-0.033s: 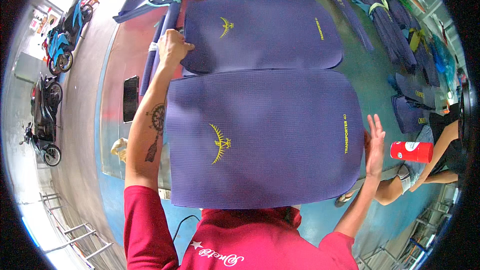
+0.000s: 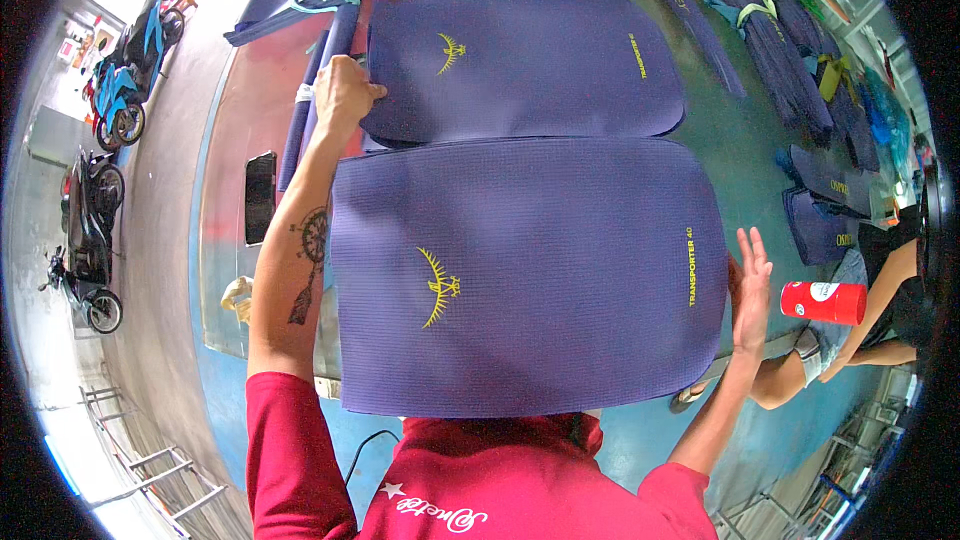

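Two purple textured fabric panels with rounded right corners and yellow prints lie one beyond the other. The near panel [image 2: 560, 270] spreads flat in front of my chest, its far edge meeting the far panel [image 2: 550, 60], which seems to top a stack. My left hand [image 2: 345, 95] is at the far panel's left edge, its fingers curled and closed on that edge; the fingertips are partly hidden. Beside the near panel's right edge, my right hand [image 2: 748, 295] is open, fingers stretched out and the thumb side touching or just behind the edge.
Rolled purple fabric [image 2: 320, 90] and a black phone [image 2: 261, 198] lie left on the table. Tied purple bundles [image 2: 775, 50], a long purple strip [image 2: 690, 20] and folded pieces [image 2: 820, 210] are on the right. A red can [image 2: 823, 302] stands near a seated person [image 2: 870, 300]. Motorcycles [image 2: 95, 240] stand far left.
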The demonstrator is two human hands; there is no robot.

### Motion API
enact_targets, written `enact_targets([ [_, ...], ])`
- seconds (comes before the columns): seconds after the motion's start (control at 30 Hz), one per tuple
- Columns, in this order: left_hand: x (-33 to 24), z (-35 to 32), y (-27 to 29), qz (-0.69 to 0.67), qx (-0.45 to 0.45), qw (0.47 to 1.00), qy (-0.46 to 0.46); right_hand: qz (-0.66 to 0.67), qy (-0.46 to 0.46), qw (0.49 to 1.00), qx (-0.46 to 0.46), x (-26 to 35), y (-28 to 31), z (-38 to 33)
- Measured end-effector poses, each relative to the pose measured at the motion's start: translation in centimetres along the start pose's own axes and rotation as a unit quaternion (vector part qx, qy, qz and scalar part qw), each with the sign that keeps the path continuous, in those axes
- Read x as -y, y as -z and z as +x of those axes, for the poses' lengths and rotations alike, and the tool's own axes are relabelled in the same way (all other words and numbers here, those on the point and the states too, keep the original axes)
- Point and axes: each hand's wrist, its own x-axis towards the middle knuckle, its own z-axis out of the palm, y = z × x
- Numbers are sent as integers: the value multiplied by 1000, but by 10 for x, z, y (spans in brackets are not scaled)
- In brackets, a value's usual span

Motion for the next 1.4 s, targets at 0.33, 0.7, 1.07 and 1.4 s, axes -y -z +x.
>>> enact_targets([
  [0.33,-62,-1,20,96,-117,982,-115,-95,98,990,-40,17,-23,8],
  [0.7,-200,-2,129,-217,-205,943,-151,159,92,983,17,51,-54,25],
  [1.07,-111,-178,183,-327,-323,884,-79,523,-17,802,287,93,-68,40],
  [1.4,16,-297,88,-638,96,759,88,51,-64,995,50,54,-50,33],
])
